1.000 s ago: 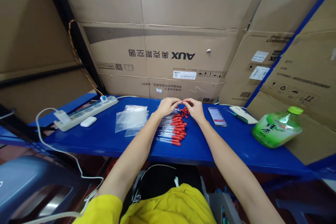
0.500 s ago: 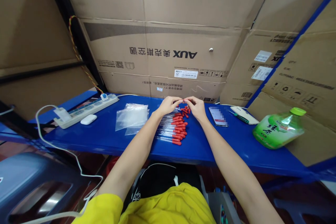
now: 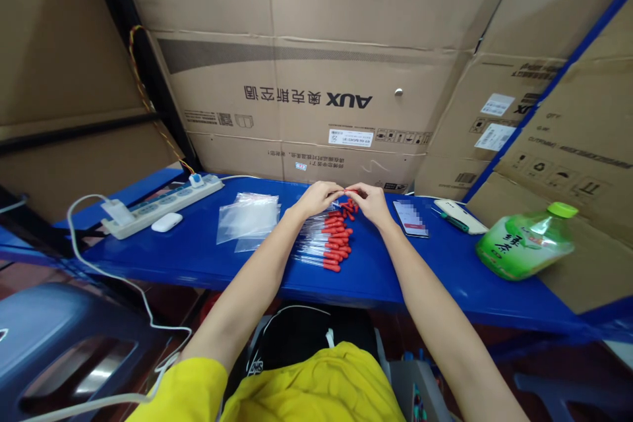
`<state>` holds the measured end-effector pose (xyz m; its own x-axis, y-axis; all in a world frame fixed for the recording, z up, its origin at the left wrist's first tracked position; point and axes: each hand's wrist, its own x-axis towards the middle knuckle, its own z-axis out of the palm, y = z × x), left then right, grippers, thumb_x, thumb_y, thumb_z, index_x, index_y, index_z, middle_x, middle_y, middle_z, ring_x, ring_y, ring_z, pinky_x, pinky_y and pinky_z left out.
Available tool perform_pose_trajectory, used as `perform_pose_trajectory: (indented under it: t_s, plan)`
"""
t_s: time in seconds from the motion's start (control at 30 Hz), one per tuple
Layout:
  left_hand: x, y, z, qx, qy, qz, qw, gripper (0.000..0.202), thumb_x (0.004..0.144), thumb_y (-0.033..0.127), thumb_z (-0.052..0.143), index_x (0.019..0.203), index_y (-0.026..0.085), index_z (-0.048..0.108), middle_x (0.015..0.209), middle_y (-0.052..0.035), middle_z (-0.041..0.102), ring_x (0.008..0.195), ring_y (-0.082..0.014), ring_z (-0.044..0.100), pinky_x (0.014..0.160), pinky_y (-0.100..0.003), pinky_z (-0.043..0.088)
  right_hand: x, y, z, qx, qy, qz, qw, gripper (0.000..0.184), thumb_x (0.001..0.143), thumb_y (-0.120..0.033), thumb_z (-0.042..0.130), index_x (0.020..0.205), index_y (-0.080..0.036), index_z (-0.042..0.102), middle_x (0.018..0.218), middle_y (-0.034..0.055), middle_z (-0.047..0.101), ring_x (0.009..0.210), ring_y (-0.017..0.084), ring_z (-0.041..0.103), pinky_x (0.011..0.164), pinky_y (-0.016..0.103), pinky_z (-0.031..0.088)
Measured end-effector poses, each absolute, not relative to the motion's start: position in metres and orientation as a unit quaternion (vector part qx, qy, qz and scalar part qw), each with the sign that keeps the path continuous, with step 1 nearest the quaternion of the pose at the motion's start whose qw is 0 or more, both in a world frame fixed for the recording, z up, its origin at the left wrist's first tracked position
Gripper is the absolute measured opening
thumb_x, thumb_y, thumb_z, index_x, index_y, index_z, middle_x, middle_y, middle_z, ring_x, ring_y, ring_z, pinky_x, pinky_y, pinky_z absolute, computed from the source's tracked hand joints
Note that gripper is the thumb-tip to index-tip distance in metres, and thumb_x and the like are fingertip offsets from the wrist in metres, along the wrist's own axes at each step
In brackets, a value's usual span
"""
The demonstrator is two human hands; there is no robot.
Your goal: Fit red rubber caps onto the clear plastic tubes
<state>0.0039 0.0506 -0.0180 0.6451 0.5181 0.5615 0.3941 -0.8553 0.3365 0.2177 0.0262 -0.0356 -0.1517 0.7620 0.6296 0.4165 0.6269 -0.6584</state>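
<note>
A row of several clear tubes with red caps (image 3: 329, 244) lies on the blue shelf (image 3: 198, 257) in front of me. Loose red caps (image 3: 350, 206) sit at the row's far end. My left hand (image 3: 316, 198) and my right hand (image 3: 372, 203) meet just above those caps, fingertips pinched together on a small clear tube with a red cap between them. The piece in the fingers is tiny and partly hidden.
Clear plastic bags (image 3: 248, 217) lie left of the tubes. Farther left are a white power strip (image 3: 161, 205) and a white earbud case (image 3: 167, 221). Right of my hands are a phone (image 3: 410, 218), a green-handled tool (image 3: 448, 219) and a green bottle (image 3: 525, 242). Cardboard boxes (image 3: 316, 105) wall the back.
Both hands stay pinched together at the far end of the tube row; only the camera has shifted slightly.
</note>
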Motion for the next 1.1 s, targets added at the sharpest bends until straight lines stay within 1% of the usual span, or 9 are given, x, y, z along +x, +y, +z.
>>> perform_pose_trajectory:
  t_s: [0.1,0.17,0.27,0.4,0.53,0.63,0.83,1.1]
  plan:
    - [0.001,0.055,-0.021,0.899,0.252,0.343,0.105,0.045,0.107,0.042,0.039,0.109,0.014,0.075,0.101,-0.0096,0.075,0.091,-0.0192,0.068,0.083,-0.028,0.046,0.22,0.029,-0.037,-0.394,-0.733,0.19,0.521,0.032,0.085,-0.049,0.072,0.095,-0.019,0.079,0.08,0.005,0.076,0.065,0.019,0.065,0.064,0.03,0.051]
    - [-0.002,0.058,-0.023,0.897,0.265,0.338,0.102,0.046,0.107,0.042,0.039,0.105,0.014,0.075,0.099,-0.0094,0.075,0.091,-0.0193,0.068,0.084,-0.028,0.046,0.221,0.03,-0.038,-0.397,-0.729,0.21,0.517,0.033,0.084,-0.05,0.073,0.096,-0.019,0.079,0.079,0.0047,0.076,0.065,0.019,0.065,0.064,0.03,0.052]
    - [-0.007,0.059,-0.025,0.895,0.29,0.325,0.099,0.042,0.106,0.045,0.042,0.106,0.017,0.075,0.103,-0.0076,0.075,0.094,-0.0193,0.068,0.085,-0.028,0.046,0.221,0.031,-0.04,-0.402,-0.715,0.246,0.516,0.037,0.081,-0.052,0.075,0.097,-0.019,0.078,0.077,0.0044,0.075,0.063,0.019,0.065,0.064,0.031,0.054]
    - [-0.008,0.057,-0.024,0.881,0.318,0.331,0.116,0.039,0.103,0.049,0.048,0.11,0.021,0.074,0.106,-0.0045,0.076,0.092,-0.0186,0.067,0.08,-0.027,0.046,0.22,0.032,-0.041,-0.39,-0.685,0.312,0.53,0.043,0.076,-0.054,0.078,0.1,-0.019,0.077,0.082,0.0058,0.077,0.067,0.021,0.069,0.068,0.034,0.059]
    - [-0.006,0.059,-0.025,0.876,0.283,0.367,0.136,0.04,0.102,0.047,0.051,0.105,0.017,0.077,0.1,-0.0073,0.076,0.088,-0.0184,0.066,0.079,-0.027,0.046,0.218,0.031,-0.039,-0.381,-0.648,0.364,0.551,0.047,0.071,-0.056,0.083,0.098,-0.018,0.077,0.076,0.0058,0.077,0.069,0.023,0.073,0.072,0.037,0.062]
    - [-0.005,0.062,-0.026,0.872,0.261,0.39,0.138,0.04,0.103,0.044,0.051,0.103,0.014,0.079,0.093,-0.0086,0.073,0.085,-0.0179,0.065,0.079,-0.028,0.045,0.217,0.031,-0.038,-0.379,-0.625,0.39,0.559,0.047,0.065,-0.055,0.087,0.094,-0.019,0.077,0.076,0.006,0.078,0.074,0.026,0.076,0.077,0.04,0.063]
    - [-0.005,0.067,-0.028,0.877,0.242,0.391,0.142,0.041,0.102,0.044,0.053,0.108,0.013,0.08,0.087,-0.0094,0.07,0.08,-0.0171,0.063,0.075,-0.027,0.045,0.217,0.03,-0.04,-0.381,-0.609,0.404,0.567,0.046,0.061,-0.054,0.089,0.089,-0.019,0.078,0.08,0.0066,0.079,0.076,0.028,0.078,0.079,0.043,0.065]
    - [-0.004,0.07,-0.035,0.882,0.244,0.373,0.155,0.038,0.101,0.043,0.055,0.104,0.015,0.081,0.086,-0.0081,0.07,0.077,-0.0164,0.062,0.074,-0.027,0.044,0.215,0.03,-0.041,-0.384,-0.618,0.403,0.555,0.047,0.061,-0.057,0.089,0.087,-0.019,0.078,0.079,0.0071,0.08,0.075,0.029,0.078,0.079,0.043,0.065]
